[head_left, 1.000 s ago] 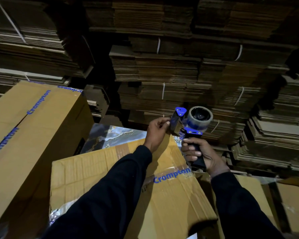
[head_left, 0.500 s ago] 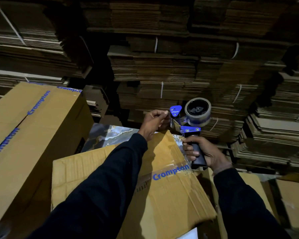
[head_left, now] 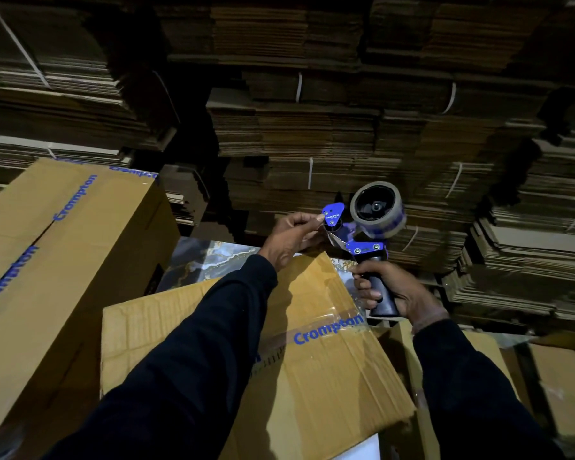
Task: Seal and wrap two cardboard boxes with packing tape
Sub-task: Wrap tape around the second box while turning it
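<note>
the cardboard box (head_left: 312, 360) being worked on is lying near and centre, tilted, with a strip of clear printed tape already crossing its top; a second, taller box (head_left: 63, 260) is standing at the left, just beside it. further right, the left hand (head_left: 292, 240) is pinching the loose tape end at the front of the tape gun (head_left: 362, 227), thumb and fingers curled tight on it. the right hand (head_left: 392, 293) is gripping the gun's black handle, all fingers wrapped round it, above the box's far right corner.

risks, as i judge them: the tape end is looking short, so it could be slipping from the pinch and snapping back onto the roll, or folding and sticking to itself. the fingers are sitting close to the cutter, so a quick pull could be nicking them. the box is hanging tilted and might be shifting once tape is pressed down.

count: two boxes in play, one tape gun with one roll, two hands; more brown boxes at the far right, number unclear, and many bundled flat cardboard stacks (head_left: 312, 127) behind.
</note>
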